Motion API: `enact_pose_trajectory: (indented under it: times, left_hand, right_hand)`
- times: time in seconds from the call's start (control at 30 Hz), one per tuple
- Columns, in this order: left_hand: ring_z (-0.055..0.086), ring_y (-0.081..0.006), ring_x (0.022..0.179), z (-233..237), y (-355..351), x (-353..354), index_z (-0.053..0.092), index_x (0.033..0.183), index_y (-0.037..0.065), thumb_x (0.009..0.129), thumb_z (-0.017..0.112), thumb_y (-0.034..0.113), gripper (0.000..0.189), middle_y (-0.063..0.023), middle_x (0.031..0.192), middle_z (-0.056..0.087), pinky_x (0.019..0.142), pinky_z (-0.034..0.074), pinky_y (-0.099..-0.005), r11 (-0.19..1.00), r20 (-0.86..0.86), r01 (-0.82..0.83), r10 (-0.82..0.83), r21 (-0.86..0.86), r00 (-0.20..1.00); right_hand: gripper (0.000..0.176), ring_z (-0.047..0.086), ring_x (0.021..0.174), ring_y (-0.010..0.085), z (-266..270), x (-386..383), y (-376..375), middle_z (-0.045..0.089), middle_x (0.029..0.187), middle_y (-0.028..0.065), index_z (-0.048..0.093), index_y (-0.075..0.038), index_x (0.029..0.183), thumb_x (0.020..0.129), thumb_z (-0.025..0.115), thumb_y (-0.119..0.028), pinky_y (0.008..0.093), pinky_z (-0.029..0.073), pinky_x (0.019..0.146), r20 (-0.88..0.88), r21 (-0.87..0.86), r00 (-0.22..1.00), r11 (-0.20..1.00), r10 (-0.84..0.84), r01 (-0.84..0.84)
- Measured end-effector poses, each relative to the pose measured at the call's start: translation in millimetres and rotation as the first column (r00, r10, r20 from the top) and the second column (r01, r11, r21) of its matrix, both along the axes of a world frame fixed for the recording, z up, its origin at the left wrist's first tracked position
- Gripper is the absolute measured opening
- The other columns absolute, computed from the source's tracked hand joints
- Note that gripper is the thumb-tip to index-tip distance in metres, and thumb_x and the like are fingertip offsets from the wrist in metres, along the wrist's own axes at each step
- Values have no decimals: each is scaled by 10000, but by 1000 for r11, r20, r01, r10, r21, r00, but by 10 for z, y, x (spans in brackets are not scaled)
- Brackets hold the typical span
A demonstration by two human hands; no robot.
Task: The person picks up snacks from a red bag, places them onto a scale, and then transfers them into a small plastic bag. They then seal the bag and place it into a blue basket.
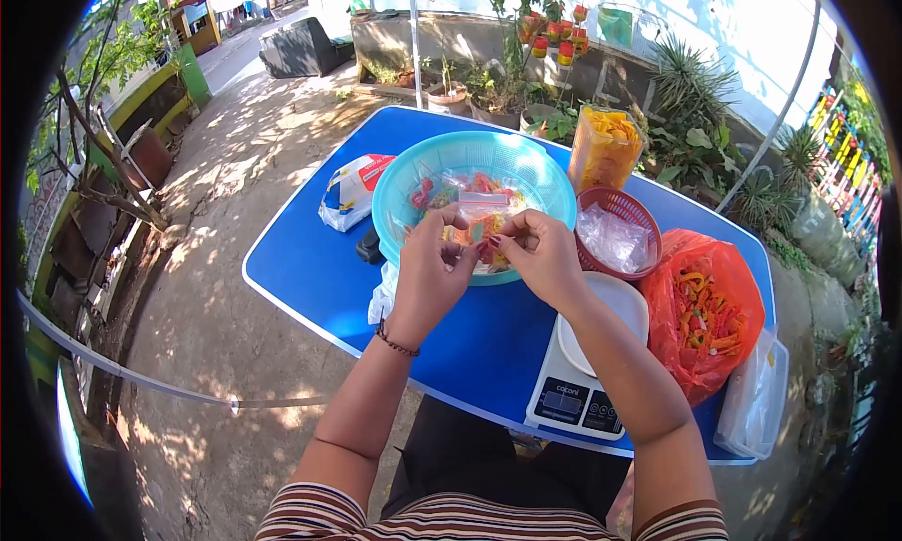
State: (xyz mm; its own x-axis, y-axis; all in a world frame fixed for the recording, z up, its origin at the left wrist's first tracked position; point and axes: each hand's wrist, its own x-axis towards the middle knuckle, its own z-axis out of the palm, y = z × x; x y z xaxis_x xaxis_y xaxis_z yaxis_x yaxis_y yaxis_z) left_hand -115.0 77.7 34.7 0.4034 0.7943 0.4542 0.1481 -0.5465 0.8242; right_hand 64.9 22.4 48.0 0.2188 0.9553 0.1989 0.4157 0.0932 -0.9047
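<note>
Both hands pinch a small clear plastic bag [483, 227] with orange, red and green pieces in it, over the near side of a turquoise basket [395, 179]. My left hand [434, 264] grips the bag's left side, thumb and fingertips pressed together. On the other side, my right hand [540, 259] pinches with thumb and forefinger. Behind the bag, several filled clear packets [484, 184] lie in the basket. To the right, a red basket [620, 201] holds clear plastic bags [613, 239].
A white kitchen scale [573, 405] stands at the table's front edge. Right of it sit an orange-red bag [691, 259] of colourful twisted pieces and a clear plastic box [752, 400]. A tall container [606, 151] of yellow pieces and a white packet [349, 193] flank the turquoise basket on the blue table [291, 240].
</note>
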Motion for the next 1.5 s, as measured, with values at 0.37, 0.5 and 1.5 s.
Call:
enact_pose_trajectory:
  times: [0.37,0.5,1.5]
  left_hand:
    - [560,-346,1281,12,-410,218,634,1231,60,835,780,157,433,-154,1451,550,1102,402,-478,818,-221,104,28,566,975]
    - [542,-289,1305,-80,-793,585,608,1271,69,815,758,128,483,-83,1423,573,1145,347,-481,801,-305,313,-172,510,937]
    - [679,-343,865,-411,-2138,2410,520,1308,-35,827,749,198,581,-184,1091,591,769,566,-424,449,-707,864,-534,228,464]
  right_hand:
    - [266,728,1018,287,42,183,-676,705,1111,166,670,32,1129,864,671,60,343,589,883,198,440,977,898,-73,-22]
    - [217,715,904,317,-79,375,-1230,711,1002,157,677,16,1027,815,707,44,364,570,773,358,520,890,852,-283,62]
    - [410,578,1161,437,-498,1979,-2811,613,1240,282,617,15,1233,833,652,-67,486,472,1010,419,177,329,431,-847,885]
